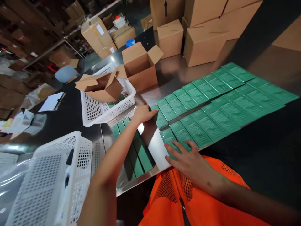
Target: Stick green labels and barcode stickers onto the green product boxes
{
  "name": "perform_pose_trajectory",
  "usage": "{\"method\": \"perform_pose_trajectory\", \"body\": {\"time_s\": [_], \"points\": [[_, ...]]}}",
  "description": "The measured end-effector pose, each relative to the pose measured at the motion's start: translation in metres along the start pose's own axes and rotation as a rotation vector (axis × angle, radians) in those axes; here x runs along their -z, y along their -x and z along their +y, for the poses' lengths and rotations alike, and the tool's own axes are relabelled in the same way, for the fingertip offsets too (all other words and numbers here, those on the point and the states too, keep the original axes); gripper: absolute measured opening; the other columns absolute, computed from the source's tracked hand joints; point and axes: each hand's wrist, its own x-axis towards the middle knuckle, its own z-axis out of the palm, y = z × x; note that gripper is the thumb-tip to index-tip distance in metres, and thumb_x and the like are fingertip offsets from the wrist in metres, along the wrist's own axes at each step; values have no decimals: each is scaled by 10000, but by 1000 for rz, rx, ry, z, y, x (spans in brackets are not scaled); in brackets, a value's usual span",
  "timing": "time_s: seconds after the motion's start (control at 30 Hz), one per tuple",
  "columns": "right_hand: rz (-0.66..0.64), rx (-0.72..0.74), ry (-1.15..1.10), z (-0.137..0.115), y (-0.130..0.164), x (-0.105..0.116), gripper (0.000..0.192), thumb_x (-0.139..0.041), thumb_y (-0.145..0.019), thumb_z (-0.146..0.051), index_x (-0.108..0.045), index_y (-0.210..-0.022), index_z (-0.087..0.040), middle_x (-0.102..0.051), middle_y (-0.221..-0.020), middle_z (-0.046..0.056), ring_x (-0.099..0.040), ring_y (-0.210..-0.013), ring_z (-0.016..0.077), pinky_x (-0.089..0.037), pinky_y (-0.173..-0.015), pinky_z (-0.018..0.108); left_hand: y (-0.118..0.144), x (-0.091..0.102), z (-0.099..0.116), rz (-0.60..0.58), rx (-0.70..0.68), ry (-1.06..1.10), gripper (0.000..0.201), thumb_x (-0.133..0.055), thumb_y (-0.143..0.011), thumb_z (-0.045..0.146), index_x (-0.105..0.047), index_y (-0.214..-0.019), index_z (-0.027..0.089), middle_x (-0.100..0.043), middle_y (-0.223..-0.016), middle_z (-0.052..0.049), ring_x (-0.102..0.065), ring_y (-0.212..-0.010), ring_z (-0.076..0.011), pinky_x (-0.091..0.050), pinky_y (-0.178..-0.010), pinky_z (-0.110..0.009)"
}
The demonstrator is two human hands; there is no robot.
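Observation:
Two long rows of flat green boxes in shiny wrap lie side by side on the metal table (150, 141). My left hand (143, 114) is at the left end of the back row (185, 99), its index finger stretched out against the end box (160, 120). What its other fingers do is partly hidden. With fingers spread, my right hand (188, 158) rests on the near left end of the front row (207, 124). Beneath and beside my left forearm stands another group of green boxes (143, 155), partly covered by the arm.
An open carton (141, 70) stands behind the rows. Another open carton (103, 86) sits in a white perforated basket (105, 118). A second white basket (77, 179) is at the near left. Closed cartons (207, 42) are stacked at the back. A clipboard (51, 102) lies farther left.

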Motion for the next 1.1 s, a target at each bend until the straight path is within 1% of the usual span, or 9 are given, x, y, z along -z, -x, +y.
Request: {"method": "perform_pose_trajectory", "body": {"time_s": [0.1,0.2,0.27,0.37,0.43,0.53,0.67,0.87,1.1], "points": [[17,-25,-31,-4,-4,-5,226,-606,-804,-50,-684,-931,-221,-603,-1382,96,-542,-1210,334,-465,-882,493,5,3,9,-3,37,4,542,-584,-827,629,-614,-1083,153,-687,-1166,-186,-642,-1099,-322,-470,-860,-359],[58,27,-195,-8,-8,-10,273,-580,-824,-28,-671,-1015,-200,-576,-1401,126,-516,-1277,333,-506,-915,464,19,17,4,32,142,53,509,-656,-786,576,-558,-1108,194,-712,-1047,-127,-665,-956,-286,-477,-756,-345],[93,34,-368,-12,-11,-16,330,-515,-833,6,-651,-1076,-171,-544,-1419,159,-527,-1285,304,-530,-937,425,29,26,-2,76,201,15,482,-693,-758,514,-556,-1111,216,-712,-1038,-118,-660,-943,-301,-477,-763,-373],[110,-11,-591,-17,-18,-27,328,-442,-870,8,-636,-1075,-158,-561,-1370,173,-596,-1209,251,-562,-930,370,41,31,-11,153,250,-187,425,-619,-811,464,-592,-1142,199,-699,-1089,-169,-619,-1075,-382,-434,-907,-495],[109,-23,-664,-19,-24,-31,297,-440,-901,-22,-632,-1077,-165,-573,-1333,171,-610,-1189,254,-569,-937,390,44,29,-17,184,271,-296,415,-565,-844,460,-630,-1126,163,-667,-1166,-213,-542,-1198,-435,-351,-1003,-575],[112,-21,-725,-21,-29,-34,259,-498,-912,-80,-619,-1120,-175,-552,-1333,173,-604,-1190,275,-577,-933,422,46,23,-28,123,315,-289,465,-530,-855,499,-639,-1131,141,-603,-1293,-237,-476,-1274,-460,-322,-1026,-616],[86,-28,-754,-21,-31,-32,287,-674,-849,-174,-611,-1129,-182,-528,-1349,169,-598,-1192,295,-585,-926,426,48,17,-40,-2,348,-127,495,-456,-884,547,-563,-1186,169,-629,-1290,-218,-550,-1219,-420,-359,-1008,-614],[133,-37,-670,-22,-37,-30,259,-717,-806,-99,-619,-1033,-177,-599,-1219,143,-640,-1110,287,-598,-900,422,50,12,-47,10,308,-150,339,-420,-904,423,-539,-1124,194,-651,-1260,-189,-576,-1185,-378,-369,-1011,-594],[82,-46,-665,-24,-39,-37,306,-746,-792,-91,-616,-1055,-177,-586,-1257,143,-623,-1142,291,-601,-889,419,45,11,-40,2,273,-223,398,-445,-883,413,-575,-1161,159,-629,-1281,-213,-533,-1234,-398,-347,-1032,-611]]}}
